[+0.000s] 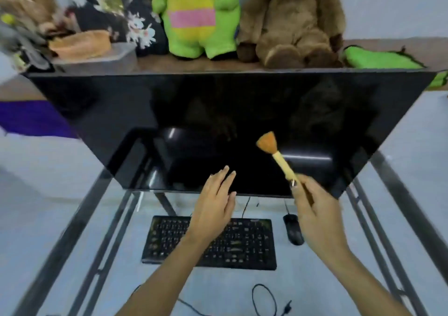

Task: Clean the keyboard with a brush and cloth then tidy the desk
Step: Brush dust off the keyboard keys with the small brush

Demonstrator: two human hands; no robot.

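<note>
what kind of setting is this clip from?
Likely a home computer desk, not an office. A large dark monitor stands on a glass-topped desk with a black keyboard and mouse, and a green plush toy and brown plush monkey sit on the shelf behind.

Two bare forearms without sleeves, each ending in an ungloved hand, left hand (213, 206) and right hand (317, 216), with medium-length fingernails; the right hand carries a small metallic ring on one finger.

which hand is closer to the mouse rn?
Right. The right hand grips the brush just beside and above the mouse; the left hand hangs over the keyboard, farther away.
</note>
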